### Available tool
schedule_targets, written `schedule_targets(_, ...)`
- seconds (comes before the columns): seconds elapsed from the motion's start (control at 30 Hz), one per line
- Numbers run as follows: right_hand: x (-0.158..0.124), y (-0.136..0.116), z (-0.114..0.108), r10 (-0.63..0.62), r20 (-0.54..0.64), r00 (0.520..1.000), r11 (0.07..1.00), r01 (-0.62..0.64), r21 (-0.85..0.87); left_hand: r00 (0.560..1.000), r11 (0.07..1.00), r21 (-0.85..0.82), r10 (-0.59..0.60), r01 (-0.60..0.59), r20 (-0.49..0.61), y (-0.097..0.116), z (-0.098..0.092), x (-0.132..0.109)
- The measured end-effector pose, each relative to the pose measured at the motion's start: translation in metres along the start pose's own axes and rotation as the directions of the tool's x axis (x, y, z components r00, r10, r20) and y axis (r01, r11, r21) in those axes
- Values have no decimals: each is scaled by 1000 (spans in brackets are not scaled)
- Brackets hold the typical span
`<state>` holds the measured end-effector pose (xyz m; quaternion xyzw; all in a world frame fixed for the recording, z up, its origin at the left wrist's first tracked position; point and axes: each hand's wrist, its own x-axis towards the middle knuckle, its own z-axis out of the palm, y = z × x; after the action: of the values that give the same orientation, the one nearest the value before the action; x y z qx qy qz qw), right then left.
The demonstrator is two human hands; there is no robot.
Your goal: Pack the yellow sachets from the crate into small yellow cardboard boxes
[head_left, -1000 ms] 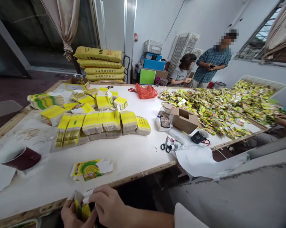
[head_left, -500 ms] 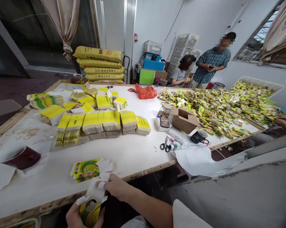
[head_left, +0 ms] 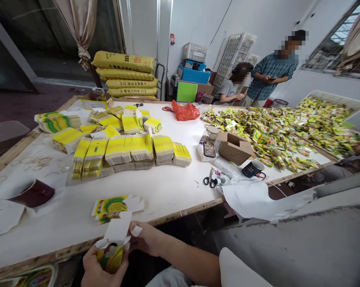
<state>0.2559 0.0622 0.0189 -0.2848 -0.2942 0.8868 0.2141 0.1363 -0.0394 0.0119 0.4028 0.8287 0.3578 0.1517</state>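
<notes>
My left hand (head_left: 98, 268) is wrapped round a small yellow and green carton (head_left: 112, 255) held just below the table's near edge. The carton's white top flaps (head_left: 117, 230) stand open. My right hand (head_left: 147, 239) pinches one white flap at the carton's right side. A short stack of flat, unfolded cartons (head_left: 112, 207) of the same print lies on the white table (head_left: 168, 191) just beyond my hands.
Stacks of flat yellow cartons (head_left: 129, 149) fill the table's middle left. A dark red mug (head_left: 30, 194), scissors (head_left: 209, 181), a phone (head_left: 209, 149), a brown box (head_left: 234, 147), a black mug (head_left: 253, 169), a heap of finished packets (head_left: 275, 131). Two people stand at the far right.
The carton has gone from pressed between both hands to opened up, its white flaps raised. My right hand moved from on top of it to its right flap. The camera tilted slightly.
</notes>
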Motion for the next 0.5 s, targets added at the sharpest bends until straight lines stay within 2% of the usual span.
schedule_targets(0.13, -9, -7, 3, -117, 7, 993, 988, 117, -101, 997, 997, -21, 68, -69, -46, 15, -4, 3)
schedule_targets(0.2, -15, -11, 6, -154, -15, 988, 978, 150, -146, 994, 992, -52, 110, -111, -16, 26, -8, -1)
schedule_targets(0.23, -18, -13, 7, -144, -15, 990, 982, 141, -127, 993, 992, -38, 120, -120, -15, 31, -10, -4)
schedule_targets(0.3, -22, -15, 7, -113, -9, 994, 989, 111, -98, 985, 987, -23, 159, -158, 71, 40, -14, -8)
schedule_targets(0.4, -23, -15, 4, -125, -27, 992, 964, 115, -238, 961, 977, -44, 215, -210, 175, 47, -16, -13)
schedule_targets(0.5, -25, -12, 2, -88, -34, 996, 978, 80, -192, 957, 974, -59, 224, -217, 185, 48, -17, -16)
